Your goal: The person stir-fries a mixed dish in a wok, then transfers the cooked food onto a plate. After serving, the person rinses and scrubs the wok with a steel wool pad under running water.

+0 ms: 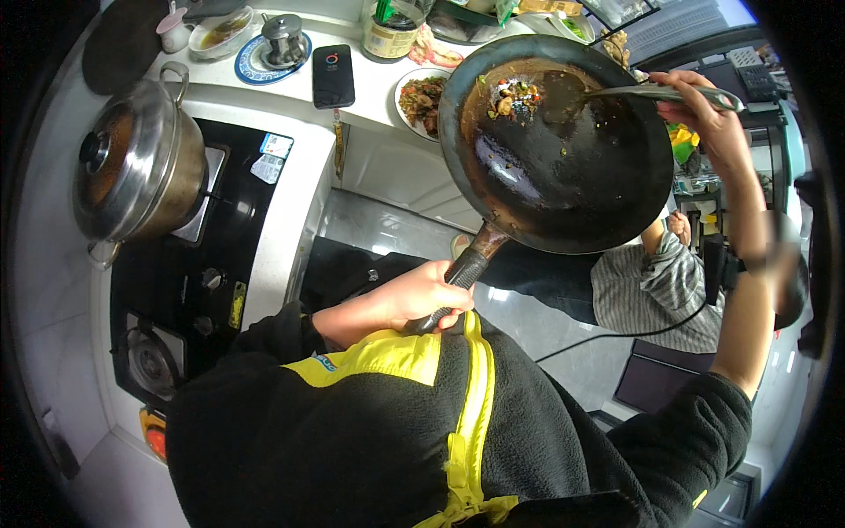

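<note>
My left hand [429, 297] grips the black ribbed handle of a wok [581, 171], held up off the stove with its inside facing me. A small heap of chopped food [513, 99] with red and green bits clings to the far left part of the wok. In my right hand [703, 109] is the metal handle of a spatula [627, 92]; its dark blade rests in the wok beside the food. Partly hidden behind the wok's left rim, a white plate [401, 99] on the counter bears a pile of cooked food [422, 105].
A lidded steel pot [138, 165] stands on the black gas stove [244, 264] at left. The counter holds a phone [333, 76], a small metal pot [282, 39] on a blue plate [245, 63], and a jar [391, 36]. Another person in a striped top [660, 290] is at right.
</note>
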A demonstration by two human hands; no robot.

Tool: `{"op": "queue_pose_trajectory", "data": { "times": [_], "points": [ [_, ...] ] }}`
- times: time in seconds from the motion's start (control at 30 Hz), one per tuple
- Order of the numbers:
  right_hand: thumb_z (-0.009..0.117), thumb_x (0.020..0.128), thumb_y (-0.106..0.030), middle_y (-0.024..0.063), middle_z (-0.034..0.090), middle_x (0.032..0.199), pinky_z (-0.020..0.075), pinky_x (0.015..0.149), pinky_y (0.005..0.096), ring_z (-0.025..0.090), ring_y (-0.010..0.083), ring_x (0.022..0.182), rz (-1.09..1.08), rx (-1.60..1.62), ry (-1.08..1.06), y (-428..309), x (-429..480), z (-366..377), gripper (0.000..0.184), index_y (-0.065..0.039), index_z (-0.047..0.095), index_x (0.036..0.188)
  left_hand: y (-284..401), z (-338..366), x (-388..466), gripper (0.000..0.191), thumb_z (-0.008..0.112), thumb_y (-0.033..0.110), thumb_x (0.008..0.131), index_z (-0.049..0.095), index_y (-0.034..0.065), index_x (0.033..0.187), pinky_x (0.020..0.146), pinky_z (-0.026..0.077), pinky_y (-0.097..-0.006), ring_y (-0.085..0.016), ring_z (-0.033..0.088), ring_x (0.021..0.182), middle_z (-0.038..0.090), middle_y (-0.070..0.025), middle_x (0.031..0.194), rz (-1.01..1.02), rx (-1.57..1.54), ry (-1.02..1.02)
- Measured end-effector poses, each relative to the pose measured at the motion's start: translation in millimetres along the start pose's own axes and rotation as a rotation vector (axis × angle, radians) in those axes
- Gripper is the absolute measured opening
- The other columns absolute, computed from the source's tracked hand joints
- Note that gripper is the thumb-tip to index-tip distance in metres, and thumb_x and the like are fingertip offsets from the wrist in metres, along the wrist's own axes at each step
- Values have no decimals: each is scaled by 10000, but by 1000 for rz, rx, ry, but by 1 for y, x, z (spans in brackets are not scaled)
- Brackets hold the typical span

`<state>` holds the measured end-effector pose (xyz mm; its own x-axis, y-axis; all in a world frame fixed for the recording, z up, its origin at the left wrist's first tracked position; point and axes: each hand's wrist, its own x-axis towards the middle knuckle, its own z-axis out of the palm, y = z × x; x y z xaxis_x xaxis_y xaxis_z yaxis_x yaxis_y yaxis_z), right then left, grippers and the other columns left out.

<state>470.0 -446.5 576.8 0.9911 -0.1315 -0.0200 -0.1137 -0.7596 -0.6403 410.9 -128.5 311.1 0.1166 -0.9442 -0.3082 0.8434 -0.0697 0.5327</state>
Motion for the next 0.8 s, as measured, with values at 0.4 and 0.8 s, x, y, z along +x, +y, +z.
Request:
{"op": "queue_pose_trajectory", "data": {
  "times": [0.4, 0.8],
  "points": [
    [621, 697, 2, 116, 635, 935, 488, 790, 343, 615, 293, 872, -546, -745, -188, -27, -9, 108, 191, -32, 591, 882, 2, -11, 17, 119, 567, 33, 795, 458, 47, 839, 407, 393, -246, -104, 490, 462, 479, -22, 621, -15, -16, -35],
    [575, 679, -67, 85, 613, 953, 495, 705, 346, 599, 274, 792, -642, -696, -275, -33, -58, 152, 160, -60, 559, 838, 16, -14, 23, 124, 558, 33, 786, 444, 53, 830, 392, 399, -258, -108, 479, 446, 469, -25, 592, -70, -28, 9]
  ]
}}
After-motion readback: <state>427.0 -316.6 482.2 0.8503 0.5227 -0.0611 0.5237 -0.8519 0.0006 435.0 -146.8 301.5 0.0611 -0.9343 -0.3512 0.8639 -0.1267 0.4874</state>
